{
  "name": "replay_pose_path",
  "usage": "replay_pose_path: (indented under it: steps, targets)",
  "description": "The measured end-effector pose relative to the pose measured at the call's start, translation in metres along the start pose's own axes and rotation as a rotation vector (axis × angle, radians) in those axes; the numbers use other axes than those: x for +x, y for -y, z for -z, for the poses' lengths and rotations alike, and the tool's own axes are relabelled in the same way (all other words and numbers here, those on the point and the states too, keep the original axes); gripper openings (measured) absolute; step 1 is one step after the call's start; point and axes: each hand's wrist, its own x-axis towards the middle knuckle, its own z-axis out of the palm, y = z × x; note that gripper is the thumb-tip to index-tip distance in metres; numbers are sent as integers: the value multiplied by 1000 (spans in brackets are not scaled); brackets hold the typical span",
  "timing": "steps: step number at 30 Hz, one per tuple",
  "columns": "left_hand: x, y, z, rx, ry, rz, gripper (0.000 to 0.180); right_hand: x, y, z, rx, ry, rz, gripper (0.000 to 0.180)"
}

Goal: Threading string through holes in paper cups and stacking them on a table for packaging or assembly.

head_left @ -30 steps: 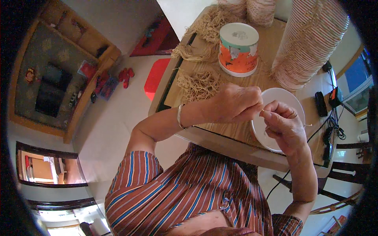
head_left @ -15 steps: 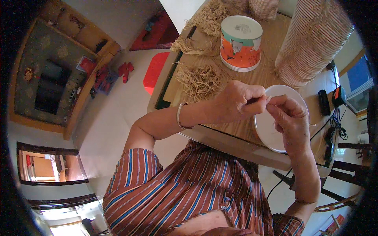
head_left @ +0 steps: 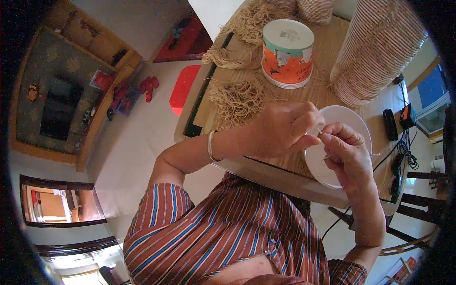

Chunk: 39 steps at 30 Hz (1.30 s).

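Observation:
Over a round white tub (head_left: 336,114) near the table's front edge, my two hands meet fingertip to fingertip. My right hand (head_left: 350,151) pinches a short, pale piece of cord (head_left: 319,131) between thumb and forefinger, its other fingers curled. My left hand (head_left: 285,127), with a silver bangle on the wrist, has its fingers bent at the other end of that cord; its thumb sits a little below the forefinger, and the exact grip is partly hidden. Just beyond the left hand lies a loose tangle of beige cord (head_left: 237,102).
An upturned orange and teal paper bucket (head_left: 288,57) stands behind the hands. More beige cord (head_left: 228,58) lies on the far left. A tall ribbed stack wound with cord (head_left: 375,52) rises at right, beside a black adapter (head_left: 408,115) and cables. A red stool (head_left: 184,88) stands left of the table.
My left hand has opened its fist somewhat and its thumb has dropped away from the forefinger. The right hand has shifted slightly downward, still pinching the cord.

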Motion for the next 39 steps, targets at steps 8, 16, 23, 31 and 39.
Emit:
replay_pose_path:
  steps: [8,16,23,31,39]
  targets:
    - [1,0,3,105,109,-118,18,0,3,0,-68,87,-42,10]
    - [-2,2,1,-114,68,-6,18,-3,5,-3,-308,101,-74,43]
    - [-3,2,-2,-191,48,21,13,0,-5,3,-275,44,25,35]
    - [-4,-2,3,-296,35,152,8,1,-5,-2,-224,16,116,23]
    - [-4,-7,10,-281,102,251,6,0,-8,-3,-209,17,210,13]
